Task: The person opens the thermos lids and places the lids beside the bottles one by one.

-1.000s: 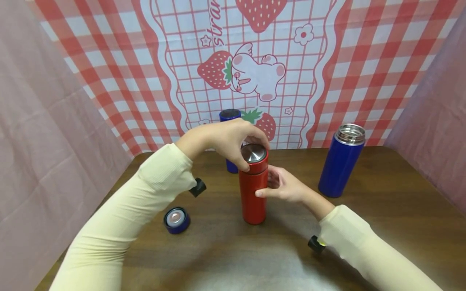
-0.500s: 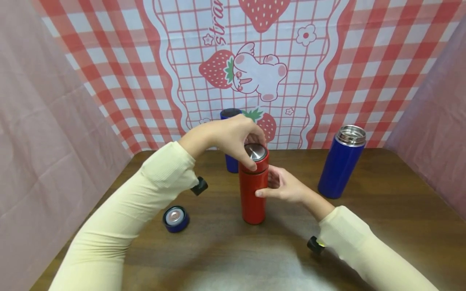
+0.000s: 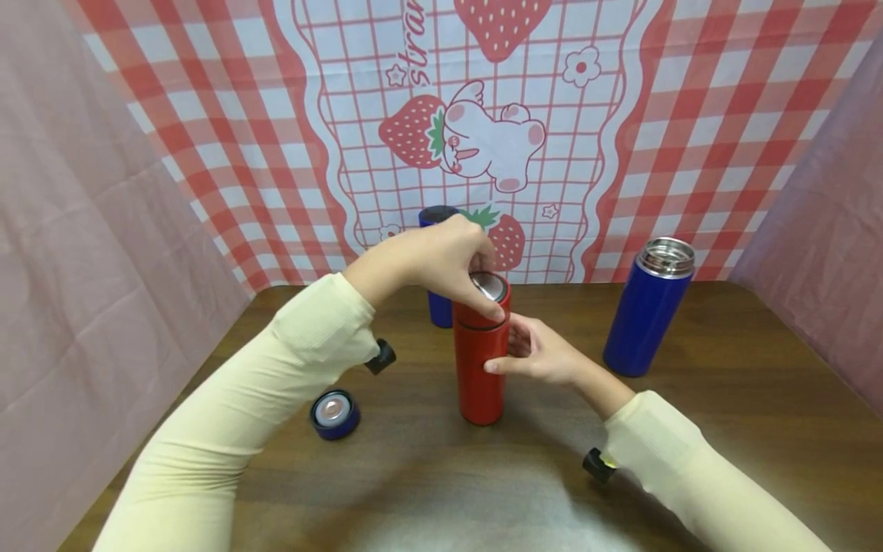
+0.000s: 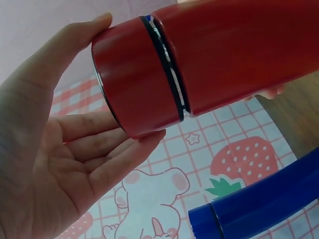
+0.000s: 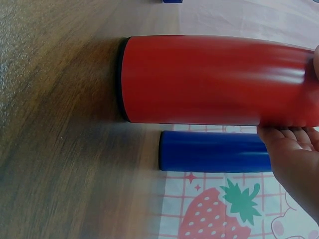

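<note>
A red thermos (image 3: 480, 387) stands upright on the wooden table in the middle of the head view. My left hand (image 3: 441, 261) reaches over its top, thumb in front and fingers behind, gripping the red lid (image 4: 132, 77) with its silver top disc. In the left wrist view, a narrow gap with a black ring and a bright metal strip shows between lid and body. Around the body, my right hand (image 3: 545, 354) holds the thermos from the right, thumb on the near side; its fingers are partly hidden behind it.
To the right stands a blue thermos (image 3: 641, 318) without a lid, its steel mouth bare. Behind my left hand is another blue thermos (image 3: 440, 309), partly hidden. A blue lid (image 3: 335, 415) lies underside up at the left. A checked strawberry cloth (image 3: 579, 153) hangs behind the table.
My left thumb has moved rightward across the front of the red lid while the fingers behind shifted left, so the hand has turned about the top. The right hand keeps its hold.
</note>
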The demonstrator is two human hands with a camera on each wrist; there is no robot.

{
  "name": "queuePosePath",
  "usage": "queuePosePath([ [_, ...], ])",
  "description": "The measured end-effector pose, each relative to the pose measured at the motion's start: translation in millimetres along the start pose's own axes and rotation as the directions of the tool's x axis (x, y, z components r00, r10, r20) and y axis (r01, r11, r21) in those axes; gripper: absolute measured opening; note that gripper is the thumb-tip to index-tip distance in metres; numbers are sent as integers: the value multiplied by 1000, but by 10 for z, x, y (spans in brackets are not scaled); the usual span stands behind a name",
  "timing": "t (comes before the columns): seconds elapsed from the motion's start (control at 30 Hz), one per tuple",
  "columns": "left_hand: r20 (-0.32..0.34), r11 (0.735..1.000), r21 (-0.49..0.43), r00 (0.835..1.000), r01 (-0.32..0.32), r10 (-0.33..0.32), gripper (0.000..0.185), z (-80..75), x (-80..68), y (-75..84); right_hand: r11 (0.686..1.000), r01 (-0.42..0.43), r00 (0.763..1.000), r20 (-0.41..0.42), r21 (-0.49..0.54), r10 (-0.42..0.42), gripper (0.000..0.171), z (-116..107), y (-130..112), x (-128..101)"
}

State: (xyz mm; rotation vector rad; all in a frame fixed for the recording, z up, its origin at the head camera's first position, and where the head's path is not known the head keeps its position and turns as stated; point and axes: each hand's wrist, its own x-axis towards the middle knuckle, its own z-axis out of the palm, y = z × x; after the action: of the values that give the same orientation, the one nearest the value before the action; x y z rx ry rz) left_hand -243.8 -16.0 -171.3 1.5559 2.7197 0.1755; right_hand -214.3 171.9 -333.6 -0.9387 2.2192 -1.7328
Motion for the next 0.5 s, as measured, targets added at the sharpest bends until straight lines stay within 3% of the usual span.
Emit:
queuePosePath([
  [0.27, -102, 999, 4, 994, 47, -46, 55, 84, -29, -46, 1000, 13, 1000, 0, -11, -13, 57, 7, 21, 5],
  [0.4, -72, 985, -132, 990, 112, -122, 44, 132, -89, -108, 1000, 15, 1000, -8, -10, -15, 56, 1, 20, 10],
  [0.5, -29, 948, -298, 992, 107, -121, 54, 233, -161, -171, 1000, 9, 1000, -9, -10, -9, 57, 3, 26, 9],
])
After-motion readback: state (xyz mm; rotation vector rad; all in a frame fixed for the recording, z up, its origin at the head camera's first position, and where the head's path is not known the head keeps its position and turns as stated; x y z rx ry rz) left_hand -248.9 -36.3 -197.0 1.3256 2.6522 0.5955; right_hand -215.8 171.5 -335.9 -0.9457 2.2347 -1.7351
